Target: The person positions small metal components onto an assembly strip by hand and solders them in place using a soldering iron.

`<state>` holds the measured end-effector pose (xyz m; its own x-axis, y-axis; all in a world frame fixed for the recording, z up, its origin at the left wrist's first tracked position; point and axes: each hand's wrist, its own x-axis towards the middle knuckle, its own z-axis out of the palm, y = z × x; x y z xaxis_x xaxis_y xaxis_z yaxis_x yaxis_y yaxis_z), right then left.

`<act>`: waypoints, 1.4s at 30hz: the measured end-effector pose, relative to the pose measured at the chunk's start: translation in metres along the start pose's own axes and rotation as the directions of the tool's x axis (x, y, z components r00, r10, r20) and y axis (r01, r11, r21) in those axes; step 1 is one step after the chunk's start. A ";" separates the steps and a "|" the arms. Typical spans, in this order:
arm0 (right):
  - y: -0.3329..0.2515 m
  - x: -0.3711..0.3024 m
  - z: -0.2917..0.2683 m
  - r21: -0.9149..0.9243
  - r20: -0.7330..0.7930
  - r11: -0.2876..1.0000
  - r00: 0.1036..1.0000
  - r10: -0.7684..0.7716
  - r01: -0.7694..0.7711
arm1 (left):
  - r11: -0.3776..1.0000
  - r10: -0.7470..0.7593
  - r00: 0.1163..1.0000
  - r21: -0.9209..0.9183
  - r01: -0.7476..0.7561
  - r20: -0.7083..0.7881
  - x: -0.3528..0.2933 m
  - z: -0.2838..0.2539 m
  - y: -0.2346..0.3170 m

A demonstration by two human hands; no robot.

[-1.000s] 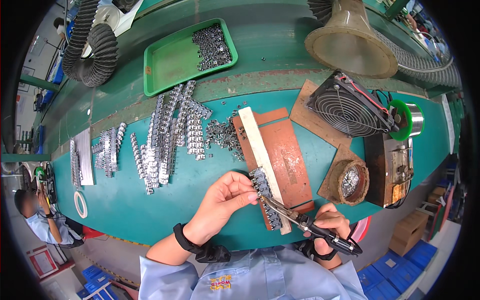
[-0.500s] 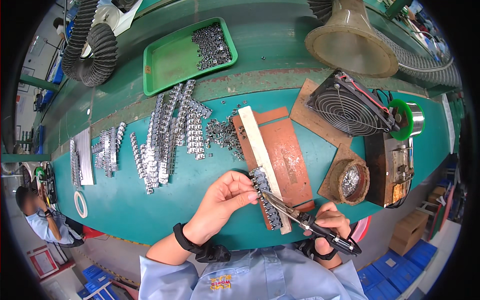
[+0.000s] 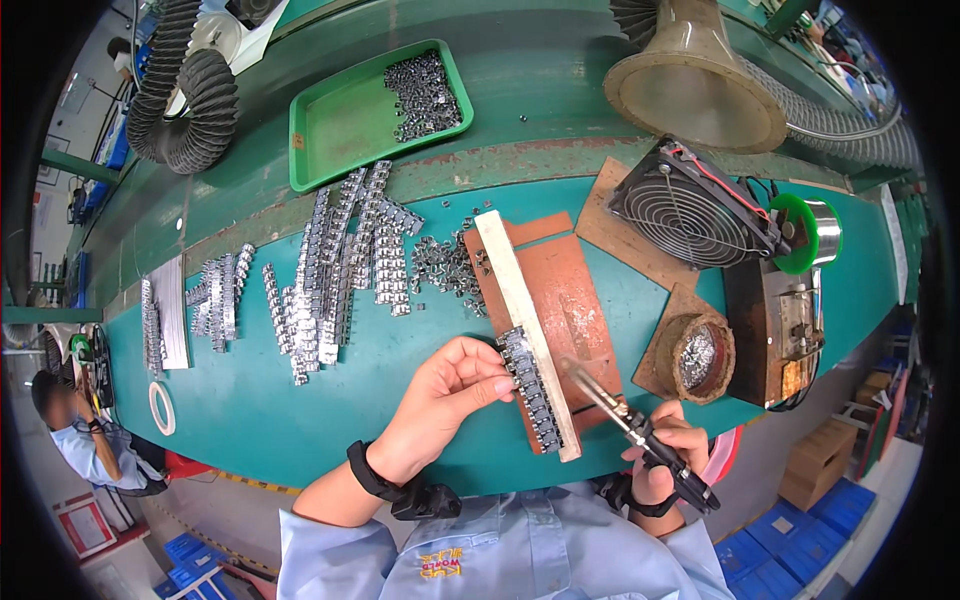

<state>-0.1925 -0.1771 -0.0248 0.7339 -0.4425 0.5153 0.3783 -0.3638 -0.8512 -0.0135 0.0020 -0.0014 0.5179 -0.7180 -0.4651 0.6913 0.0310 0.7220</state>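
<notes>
A strip of small dark circuit boards (image 3: 532, 392) lies along the left side of a white bar (image 3: 510, 285) on a brown board (image 3: 585, 310). My left hand (image 3: 445, 400) is closed, thumb and fingertips pinched at the strip's left edge. Whether a tiny part also sits between them is hidden. In my right hand (image 3: 672, 455) is a soldering iron (image 3: 622, 415), gripped by its black handle. Its tip points up and left over the brown board, right of the bar and apart from the strip.
Loose metal parts (image 3: 445, 268) and finished-looking strips (image 3: 330, 270) lie left of the board. A green tray (image 3: 335, 130) of small parts stands behind. Rightward are a fan (image 3: 685, 210), a round pot (image 3: 705, 360), a solder spool (image 3: 805, 235) and a metal box (image 3: 760, 330).
The soldering iron's tip has lifted off the strip and moved right, across the white bar. My left hand stays at the strip's edge, almost unmoved.
</notes>
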 end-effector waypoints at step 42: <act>-0.013 -0.028 0.012 -0.040 -0.231 0.956 0.933 0.275 -0.292 | 0.437 0.550 0.832 0.873 -0.216 -0.070 -0.005 -0.012 0.026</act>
<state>-0.2111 -0.1501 -0.0289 0.6585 -0.7025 0.2700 0.1248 -0.2519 -0.9597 0.0078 0.0151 0.0138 0.8464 -0.5319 -0.0253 -0.2500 -0.4388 0.8631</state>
